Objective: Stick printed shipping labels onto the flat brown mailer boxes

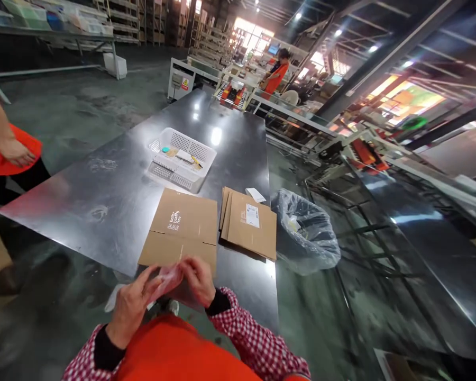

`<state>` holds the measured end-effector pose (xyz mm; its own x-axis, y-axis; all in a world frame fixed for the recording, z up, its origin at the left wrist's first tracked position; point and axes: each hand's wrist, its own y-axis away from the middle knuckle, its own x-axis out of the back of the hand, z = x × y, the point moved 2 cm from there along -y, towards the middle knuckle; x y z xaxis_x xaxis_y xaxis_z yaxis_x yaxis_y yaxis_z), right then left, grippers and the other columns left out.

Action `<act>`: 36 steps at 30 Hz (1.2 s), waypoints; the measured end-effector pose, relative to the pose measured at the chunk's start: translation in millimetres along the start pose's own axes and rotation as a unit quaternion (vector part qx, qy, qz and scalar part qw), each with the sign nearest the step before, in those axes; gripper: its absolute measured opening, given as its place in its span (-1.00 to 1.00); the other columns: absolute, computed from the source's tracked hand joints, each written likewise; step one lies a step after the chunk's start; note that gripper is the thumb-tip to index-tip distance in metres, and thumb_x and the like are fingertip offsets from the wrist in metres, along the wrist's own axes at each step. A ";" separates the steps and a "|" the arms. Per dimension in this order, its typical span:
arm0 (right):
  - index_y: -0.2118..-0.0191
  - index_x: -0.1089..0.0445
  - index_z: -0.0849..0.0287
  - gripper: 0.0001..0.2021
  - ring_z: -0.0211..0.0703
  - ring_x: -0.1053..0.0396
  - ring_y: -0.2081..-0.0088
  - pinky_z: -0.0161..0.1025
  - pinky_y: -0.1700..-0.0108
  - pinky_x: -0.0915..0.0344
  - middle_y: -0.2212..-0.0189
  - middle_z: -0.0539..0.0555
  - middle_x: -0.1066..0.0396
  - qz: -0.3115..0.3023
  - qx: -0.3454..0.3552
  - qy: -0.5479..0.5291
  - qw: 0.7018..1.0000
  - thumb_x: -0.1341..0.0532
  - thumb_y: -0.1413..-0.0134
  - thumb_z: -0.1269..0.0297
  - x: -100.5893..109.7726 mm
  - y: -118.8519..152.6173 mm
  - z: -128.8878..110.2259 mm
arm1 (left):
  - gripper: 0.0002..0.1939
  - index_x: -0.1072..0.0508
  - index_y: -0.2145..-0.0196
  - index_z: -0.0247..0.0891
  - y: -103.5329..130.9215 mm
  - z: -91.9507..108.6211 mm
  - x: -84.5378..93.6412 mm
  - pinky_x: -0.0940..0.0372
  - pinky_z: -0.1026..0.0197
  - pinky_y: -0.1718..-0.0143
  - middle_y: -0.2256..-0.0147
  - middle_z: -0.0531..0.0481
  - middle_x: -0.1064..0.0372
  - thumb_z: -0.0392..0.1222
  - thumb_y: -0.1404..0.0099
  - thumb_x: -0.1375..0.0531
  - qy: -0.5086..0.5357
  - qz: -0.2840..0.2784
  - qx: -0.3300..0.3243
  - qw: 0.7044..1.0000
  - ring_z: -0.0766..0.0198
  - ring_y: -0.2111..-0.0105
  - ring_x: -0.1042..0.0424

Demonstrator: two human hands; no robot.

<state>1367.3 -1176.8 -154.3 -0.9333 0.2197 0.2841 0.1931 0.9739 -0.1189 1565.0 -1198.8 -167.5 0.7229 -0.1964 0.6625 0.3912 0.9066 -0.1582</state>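
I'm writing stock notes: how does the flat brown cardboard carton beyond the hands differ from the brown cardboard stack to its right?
The flat brown cardboard carton shows as one piece, while the brown cardboard stack shows layered edges. The stack bears a white paper label; the carton shows none. The carton lies nearer the right hand; the stack sits by the dark table's right edge. Both are flat brown cardboard.

I'm seeing both forearms angling in from the body, the right arm (257,336) slanting across toward the middle, the left arm (89,357) lying lower. The left hand (131,302) is showing its back, its fingers pointing up and inward in a loose pinch. The right hand (200,280) is facing it, knuckles bending, fingertips closing together. The two hands are sitting near each other without touching, both wrists bending slightly inward.
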 end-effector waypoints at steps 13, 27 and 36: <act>0.00 -0.26 0.29 -0.55 -0.06 -0.35 0.15 -0.14 0.06 -0.27 0.16 0.17 -0.40 0.014 -0.113 0.257 0.960 -0.23 0.06 0.28 52.9 -177.2 70.9 | -0.66 -0.53 0.33 -0.21 -22.1 -49.4 -34.8 -0.36 -0.01 0.01 0.00 -0.19 -0.41 -0.12 -0.39 0.02 -0.126 0.000 -0.234 0.964 0.06 -0.02 -0.40; -0.30 -0.03 0.05 -0.36 0.10 0.26 -0.35 0.15 -0.30 0.40 -0.33 0.14 0.10 -0.080 -0.021 0.463 0.883 0.03 -0.20 -0.14 11.7 -157.7 80.8 | -0.69 -0.53 0.40 -0.17 -26.5 -57.5 -41.3 -0.33 -0.05 -0.08 -0.06 -0.08 -0.39 -0.19 -0.35 -0.01 -0.090 -0.059 -0.183 0.977 0.09 -0.09 -0.35; -0.02 -0.36 0.31 -0.54 0.14 -0.25 -0.12 0.05 -0.16 -0.13 -0.04 0.34 -0.34 0.124 -0.249 0.216 0.936 -0.08 -0.10 0.10 104.6 -80.9 110.7 | -0.62 -0.55 0.40 -0.23 -15.5 -71.4 -30.7 -0.28 -0.17 -0.07 -0.22 -0.21 -0.14 -0.10 -0.36 0.01 -0.091 -0.031 -0.065 0.993 -0.09 -0.17 -0.22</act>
<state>1220.6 -1238.9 -220.3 -0.6520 0.3394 0.6780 0.6051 0.7718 0.1955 1577.5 -1233.5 -237.7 0.5847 -0.1676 0.7938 0.5099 0.8369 -0.1990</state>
